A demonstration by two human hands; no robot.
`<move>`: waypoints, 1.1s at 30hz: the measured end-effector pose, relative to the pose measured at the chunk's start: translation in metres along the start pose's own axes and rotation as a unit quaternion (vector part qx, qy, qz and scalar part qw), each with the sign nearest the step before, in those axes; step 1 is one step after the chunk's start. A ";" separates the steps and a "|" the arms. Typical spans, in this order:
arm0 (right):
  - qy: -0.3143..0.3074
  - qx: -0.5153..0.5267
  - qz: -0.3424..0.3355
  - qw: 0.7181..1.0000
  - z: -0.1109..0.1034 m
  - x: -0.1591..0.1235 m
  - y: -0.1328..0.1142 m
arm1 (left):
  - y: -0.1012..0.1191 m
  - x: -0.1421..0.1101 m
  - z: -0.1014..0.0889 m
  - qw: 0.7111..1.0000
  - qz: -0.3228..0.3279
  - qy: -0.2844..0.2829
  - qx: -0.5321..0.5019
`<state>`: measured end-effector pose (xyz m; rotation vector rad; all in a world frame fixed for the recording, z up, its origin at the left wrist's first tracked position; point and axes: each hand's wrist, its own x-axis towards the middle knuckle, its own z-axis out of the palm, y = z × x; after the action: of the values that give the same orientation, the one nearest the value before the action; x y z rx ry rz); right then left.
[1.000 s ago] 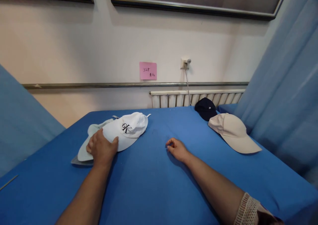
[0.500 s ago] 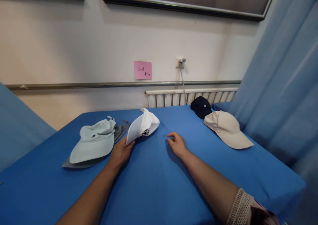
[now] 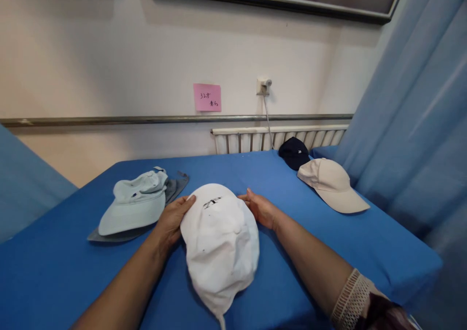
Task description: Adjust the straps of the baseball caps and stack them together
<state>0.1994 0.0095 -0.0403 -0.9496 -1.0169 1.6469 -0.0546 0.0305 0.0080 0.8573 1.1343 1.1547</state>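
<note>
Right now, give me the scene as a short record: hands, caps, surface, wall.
left hand: holds the white cap by its edge
right hand: at the cap's opposite edge, grip unclear
white cap: dark logo at far end, strap end toward the person
left side: pale cap overlapping grey cap
right side: navy cap, beige cap
surface: blue cover
wall: pink note

White cap (image 3: 221, 245), dark lettering on front panel near brim. Crown top toward camera, brim pointing away, strap end dangling at near side. Crown fabric slack, creased, few small dark specks. Over blue worktop (image 3: 284, 288), gripped at left brim edge by left hand (image 3: 173, 220). Right hand (image 3: 260, 210) at right edge, fingertips partly hidden, contact unclear.
</note>
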 end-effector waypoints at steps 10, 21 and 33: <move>0.310 -0.032 -0.083 0.947 -0.013 0.037 0.012 | -0.023 0.018 0.006 0.998 0.063 0.010 -0.026; 0.363 -0.271 -0.171 0.875 -0.033 0.019 -0.010 | -0.030 0.006 0.012 0.895 0.262 -0.057 0.356; -0.070 -0.502 -0.133 0.851 0.008 -0.036 -0.008 | -0.009 -0.023 0.012 0.787 0.195 -0.304 0.501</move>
<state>0.2035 -0.0245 -0.0254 -1.2556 -2.0950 0.8864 -0.0409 0.0070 0.0075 2.1937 0.9851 0.3975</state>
